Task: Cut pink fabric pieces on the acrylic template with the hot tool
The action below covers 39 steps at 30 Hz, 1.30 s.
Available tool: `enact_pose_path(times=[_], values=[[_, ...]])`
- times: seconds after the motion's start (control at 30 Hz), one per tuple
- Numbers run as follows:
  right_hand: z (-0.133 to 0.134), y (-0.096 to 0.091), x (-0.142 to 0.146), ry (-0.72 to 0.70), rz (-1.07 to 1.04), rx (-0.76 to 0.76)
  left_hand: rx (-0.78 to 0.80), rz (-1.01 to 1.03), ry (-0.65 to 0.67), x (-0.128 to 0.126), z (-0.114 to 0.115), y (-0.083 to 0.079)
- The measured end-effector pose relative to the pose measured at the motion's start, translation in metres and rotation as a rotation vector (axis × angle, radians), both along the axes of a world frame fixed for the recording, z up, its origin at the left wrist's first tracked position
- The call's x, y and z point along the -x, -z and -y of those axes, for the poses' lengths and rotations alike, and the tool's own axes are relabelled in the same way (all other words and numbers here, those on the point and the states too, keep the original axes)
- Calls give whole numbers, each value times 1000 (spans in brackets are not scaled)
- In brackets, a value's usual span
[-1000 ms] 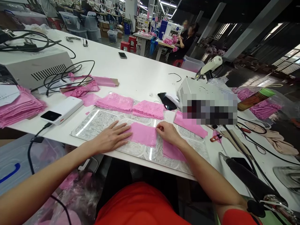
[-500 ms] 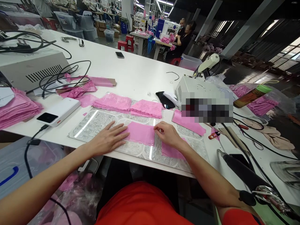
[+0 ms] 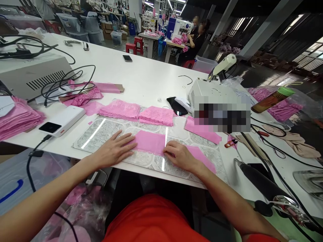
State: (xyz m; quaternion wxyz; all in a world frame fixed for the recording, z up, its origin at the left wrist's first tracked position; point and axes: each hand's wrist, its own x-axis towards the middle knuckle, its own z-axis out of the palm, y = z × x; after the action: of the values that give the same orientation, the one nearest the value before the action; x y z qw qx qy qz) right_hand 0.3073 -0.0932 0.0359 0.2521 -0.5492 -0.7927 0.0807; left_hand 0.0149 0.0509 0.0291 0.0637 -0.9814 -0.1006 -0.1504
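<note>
At the near side of the white table point(image 3: 151, 77), left hand point(image 3: 114, 150) lies flat, fingers loosely spread, tips on the left end of a flat plain pink fabric piece point(image 3: 148, 142). Right hand point(image 3: 180, 155): thumb and fingertips bunched at its near right corner; can't tell if cloth is between them. Piece sits on a glossy grey-and-white stone-patterned board point(image 3: 107, 132). Second plain pink piece point(image 3: 202, 158) to its right, partly behind right hand. Beyond: two pink lace fabric stacks point(image 3: 119, 110), side by side. Off-white metal box point(image 3: 214, 94) farther right.
</note>
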Motion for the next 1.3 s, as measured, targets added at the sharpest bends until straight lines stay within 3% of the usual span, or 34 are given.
enact_pose_path(times=[0.23, 0.43, 0.5, 0.6, 0.73, 0.87, 1.0, 1.13, 1.3], values=[[3, -9, 2, 41, 27, 67, 55, -25, -19, 0, 0, 1], [12, -7, 0, -18, 109, -40, 87, -37, -23, 2, -2, -1], [21, -7, -7, 27, 77, -78, 90, -40, -20, 3, -3, -2], [41, -4, -30, 218, -66, -130, 72, -10, 4, -3, 1, -5], [71, 2, -67, 453, -152, -148, 65, 43, 104, -35, 23, -9], [91, 8, -90, 545, -62, -120, 117, 6, 189, -84, 52, -11], [102, 12, -99, 632, -66, -140, 162, -42, 231, -121, 66, -3], [113, 16, -104, 650, -103, -132, 175, -71, 249, -133, 67, 6], [108, 10, -104, 556, -25, -88, 144, -84, 251, -133, 65, 5]])
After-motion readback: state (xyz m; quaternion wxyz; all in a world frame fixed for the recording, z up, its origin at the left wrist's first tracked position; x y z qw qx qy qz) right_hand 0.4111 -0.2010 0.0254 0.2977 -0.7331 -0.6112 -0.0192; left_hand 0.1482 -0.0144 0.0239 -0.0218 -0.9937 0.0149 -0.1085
